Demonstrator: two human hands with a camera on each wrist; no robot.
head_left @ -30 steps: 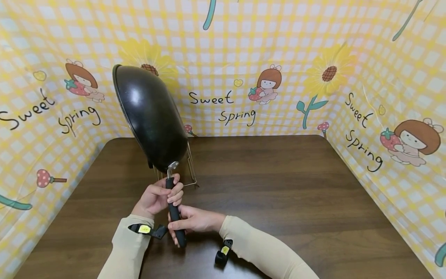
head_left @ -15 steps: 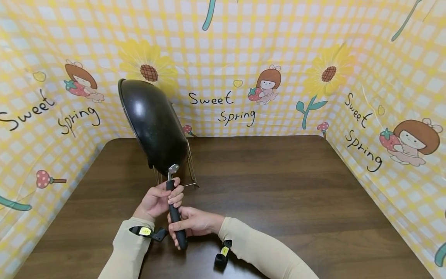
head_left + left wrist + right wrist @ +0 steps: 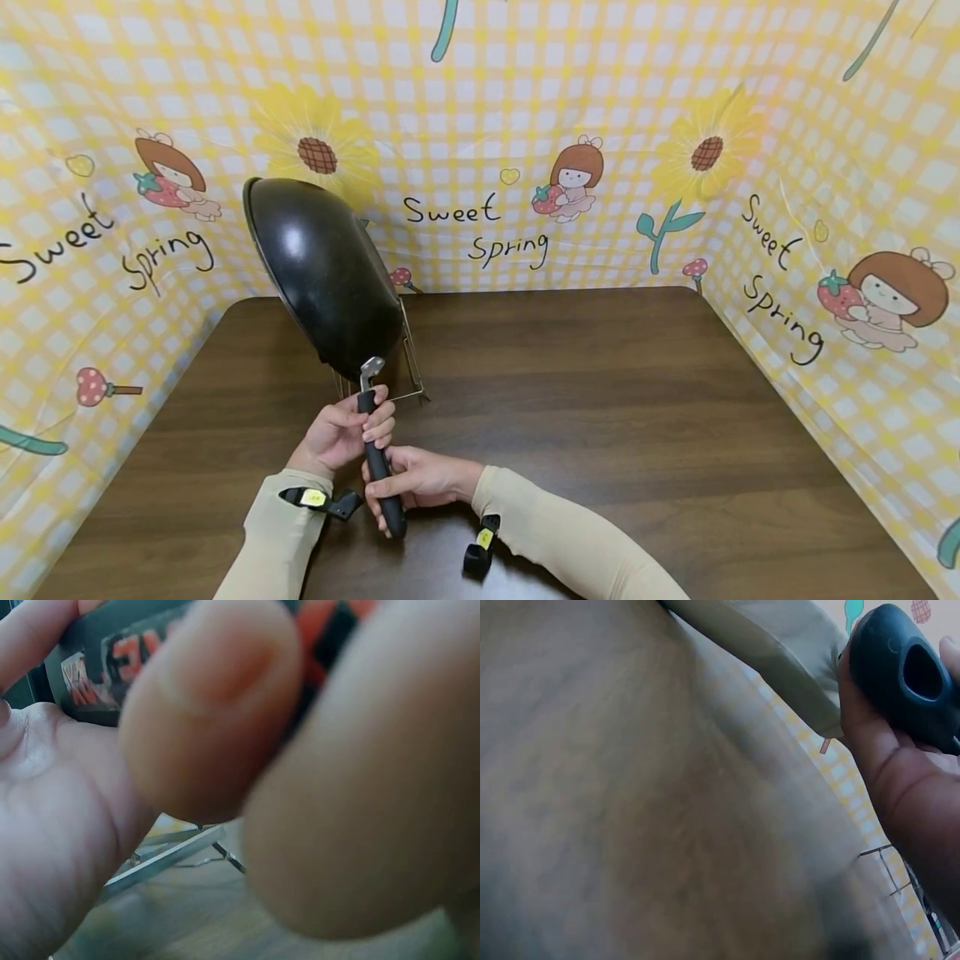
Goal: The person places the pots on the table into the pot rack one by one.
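Note:
A black wok (image 3: 322,267) hangs tilted in the head view, its rounded underside facing me and its rim to the left. My left hand (image 3: 337,433) grips its dark handle (image 3: 377,457) near the metal bracket. Lower on the same handle, my right hand (image 3: 431,477) holds it between thumb and fingers. The handle's end with its hanging hole (image 3: 900,660) shows in the right wrist view. Red lettering marks the dark handle (image 3: 86,686) in the left wrist view. Behind the wok stands a wire rack (image 3: 412,354), mostly hidden; whether they touch, I cannot tell.
The brown wooden table (image 3: 570,400) extends to the right and behind the hands. A yellow checked cloth (image 3: 480,100) with printed flowers and figures encloses the back and both sides.
The wok's upper end has come down, then leaned slightly left, while its handle end shifted a little down and right. Both hands keep their hold and have barely moved.

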